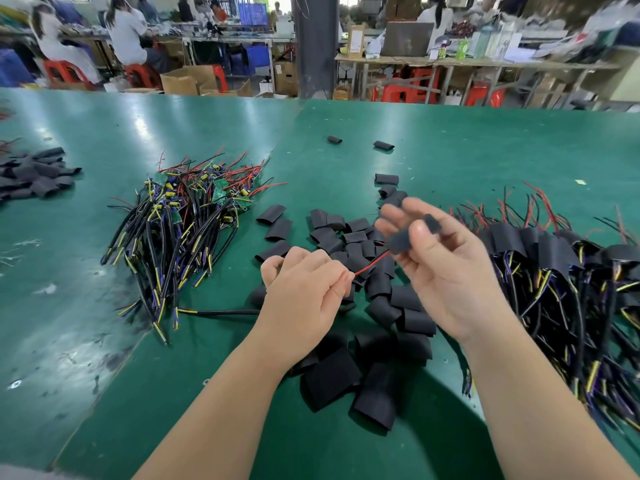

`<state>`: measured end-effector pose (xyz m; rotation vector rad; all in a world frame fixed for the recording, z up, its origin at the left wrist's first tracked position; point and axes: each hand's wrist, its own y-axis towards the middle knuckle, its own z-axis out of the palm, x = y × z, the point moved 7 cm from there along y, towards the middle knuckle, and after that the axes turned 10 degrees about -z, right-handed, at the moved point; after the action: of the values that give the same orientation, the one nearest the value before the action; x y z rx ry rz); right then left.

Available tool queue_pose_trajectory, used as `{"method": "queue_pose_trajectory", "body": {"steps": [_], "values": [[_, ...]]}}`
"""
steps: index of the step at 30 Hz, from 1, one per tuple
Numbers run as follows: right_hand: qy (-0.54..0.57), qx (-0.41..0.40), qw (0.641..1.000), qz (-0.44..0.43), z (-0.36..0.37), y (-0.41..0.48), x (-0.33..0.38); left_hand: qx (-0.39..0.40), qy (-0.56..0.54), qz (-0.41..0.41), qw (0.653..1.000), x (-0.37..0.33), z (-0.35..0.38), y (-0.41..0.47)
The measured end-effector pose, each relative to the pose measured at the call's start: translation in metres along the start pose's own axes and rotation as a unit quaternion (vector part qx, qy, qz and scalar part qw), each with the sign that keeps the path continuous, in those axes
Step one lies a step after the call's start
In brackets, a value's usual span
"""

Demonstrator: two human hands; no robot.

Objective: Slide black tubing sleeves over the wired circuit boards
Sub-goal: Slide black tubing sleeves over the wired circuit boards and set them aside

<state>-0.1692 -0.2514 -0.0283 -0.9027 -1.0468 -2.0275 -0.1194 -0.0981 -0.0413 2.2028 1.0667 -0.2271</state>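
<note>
My left hand (304,289) is curled around a wired circuit board whose black cable (221,311) trails left on the table; the board itself is hidden in my fist. Its red wire (372,263) runs up to the right into a black tubing sleeve (401,241) that my right hand (440,268) pinches between thumb and fingers. Loose black sleeves (377,306) lie scattered under and between my hands. A pile of bare wired boards (187,220) lies to the left. Sleeved boards (561,271) are heaped on the right.
The green table (485,161) stretches ahead, with two stray sleeves (382,145) farther back. Another heap of black sleeves (34,174) sits at the far left edge. People work at benches with red stools and cardboard boxes beyond the table.
</note>
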Motion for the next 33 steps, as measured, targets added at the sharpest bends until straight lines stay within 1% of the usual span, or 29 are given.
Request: {"method": "queue_pose_trajectory", "body": {"steps": [3, 5, 7, 9, 11, 14, 17, 20, 22, 25, 27, 30, 32, 33], "values": [[-0.087, 0.007, 0.995, 0.051, 0.010, -0.010, -0.024, -0.015, -0.010, 0.003, 1.000, -0.002, -0.004, 0.001], [-0.092, 0.004, 0.992, 0.083, 0.017, -0.016, -0.039, -0.032, -0.009, 0.008, 0.999, -0.004, -0.006, 0.000], [-0.094, -0.010, 0.993, 0.077, 0.017, -0.015, -0.042, -0.034, -0.025, -0.003, 0.999, -0.003, -0.008, 0.001], [-0.106, -0.034, 0.992, 0.053, 0.010, -0.012, -0.036, -0.014, -0.077, -0.036, 0.996, 0.003, -0.008, 0.001], [-0.086, -0.051, 0.995, 0.030, 0.005, -0.009, -0.027, 0.026, -0.101, -0.064, 0.992, 0.012, -0.005, 0.002], [-0.029, -0.071, 0.997, 0.004, 0.002, -0.006, -0.015, 0.091, -0.067, -0.080, 0.990, 0.028, 0.002, 0.003], [0.026, -0.106, 0.994, 0.003, -0.004, -0.004, -0.011, 0.122, -0.069, -0.080, 0.987, 0.034, 0.008, 0.006], [0.043, -0.129, 0.991, 0.002, -0.009, -0.002, -0.008, 0.111, -0.157, -0.073, 0.979, 0.032, 0.007, 0.006], [0.043, -0.143, 0.989, -0.002, -0.015, -0.001, -0.008, 0.113, -0.215, -0.100, 0.965, 0.035, 0.007, 0.005], [0.040, -0.151, 0.988, -0.013, -0.018, 0.000, -0.007, 0.115, -0.263, -0.132, 0.949, 0.036, 0.010, 0.004], [0.028, -0.152, 0.988, -0.017, -0.017, 0.000, -0.005, 0.109, -0.273, -0.124, 0.948, 0.033, 0.008, 0.005], [-0.033, -0.158, 0.987, -0.016, -0.018, -0.002, -0.003, 0.092, -0.261, -0.107, 0.955, 0.029, 0.001, 0.007], [-0.057, -0.150, 0.987, 0.002, -0.017, -0.003, -0.003, 0.077, -0.264, -0.107, 0.955, 0.030, -0.002, 0.008], [-0.049, -0.133, 0.990, 0.017, -0.014, -0.004, -0.006, 0.072, -0.263, -0.105, 0.956, 0.030, -0.003, 0.008]]}}
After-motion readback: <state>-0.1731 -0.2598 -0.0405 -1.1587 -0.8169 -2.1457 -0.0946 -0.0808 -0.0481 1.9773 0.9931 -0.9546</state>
